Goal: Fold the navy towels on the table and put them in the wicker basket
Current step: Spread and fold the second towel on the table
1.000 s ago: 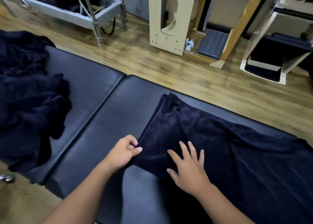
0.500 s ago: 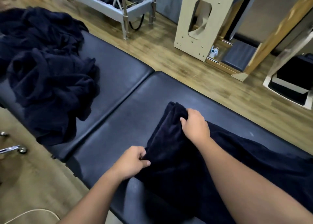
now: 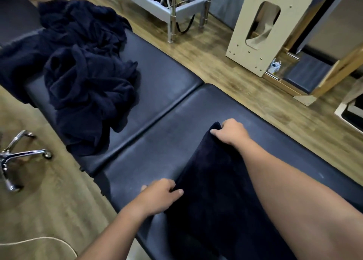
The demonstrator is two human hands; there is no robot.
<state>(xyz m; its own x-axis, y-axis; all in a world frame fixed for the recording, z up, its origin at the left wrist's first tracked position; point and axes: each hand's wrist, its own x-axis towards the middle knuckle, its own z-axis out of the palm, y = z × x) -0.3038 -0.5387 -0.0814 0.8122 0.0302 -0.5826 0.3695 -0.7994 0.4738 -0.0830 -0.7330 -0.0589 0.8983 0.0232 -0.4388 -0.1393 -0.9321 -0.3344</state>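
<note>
On table (image 3: 167, 86), both hands' towel (image 3: 212, 181) edge narrower than before.

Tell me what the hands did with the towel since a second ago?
The right hand, which lay flat on the navy towel, reached to its far corner and gripped it. The left hand kept pinching the near corner. The pile of towels stayed heaped on the table.

The navy towel (image 3: 212, 197) runs off the bottom edge, its far end unseen under the right forearm. Left hand (image 3: 159, 196) fingertips vanish beneath the towel's edge. The towel pile (image 3: 86, 79) is cut off at left. The chair base (image 3: 17, 155) is half out of view.
</note>
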